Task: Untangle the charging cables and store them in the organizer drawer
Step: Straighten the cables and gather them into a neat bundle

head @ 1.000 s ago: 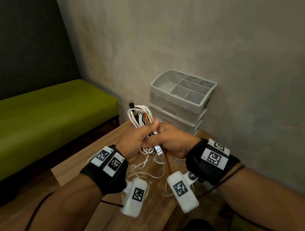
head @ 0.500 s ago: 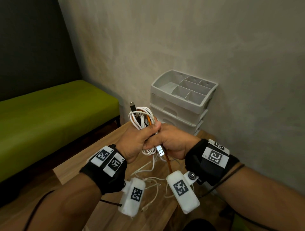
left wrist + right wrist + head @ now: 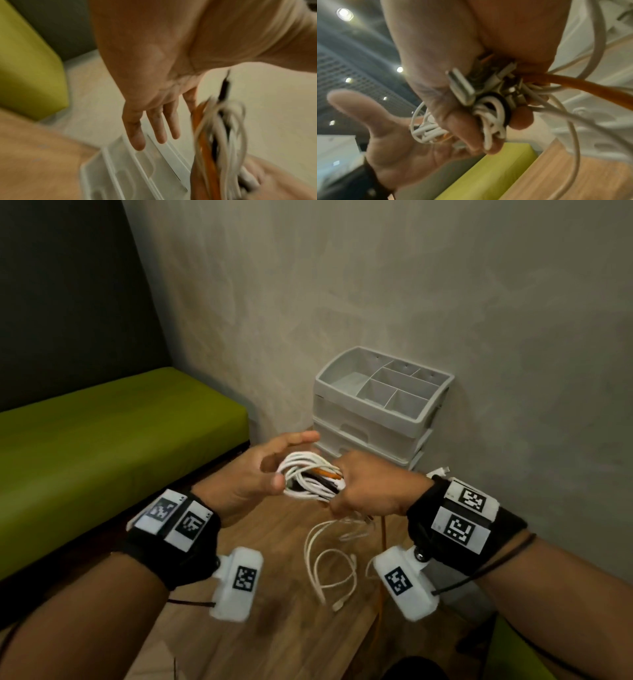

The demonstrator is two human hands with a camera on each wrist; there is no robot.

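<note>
A tangled bundle of cables (image 3: 310,477) (image 3: 489,108), white with an orange and a black strand, is gripped in my right hand (image 3: 371,491) (image 3: 471,75), fingers curled round it. My left hand (image 3: 253,474) (image 3: 154,115) is beside the bundle's left end with fingers straight and thumb spread, holding nothing. The bundle (image 3: 219,142) hangs blurred to the right of the left fingers. Loose white cable ends (image 3: 329,563) and an orange strand (image 3: 382,549) trail down onto the wooden table (image 3: 274,628). The grey organizer (image 3: 380,409) with closed drawers stands behind the hands against the wall.
A green bench (image 3: 102,446) runs along the left of the table. The organizer's top tray (image 3: 394,385) has several open compartments. A grey wall stands close behind and to the right. One white plug (image 3: 440,472) lies by the organizer's foot.
My left hand has let go of the bundle and spread its fingers. The right hand has turned the bundle from upright to lying sideways. The view has tilted down toward the table.
</note>
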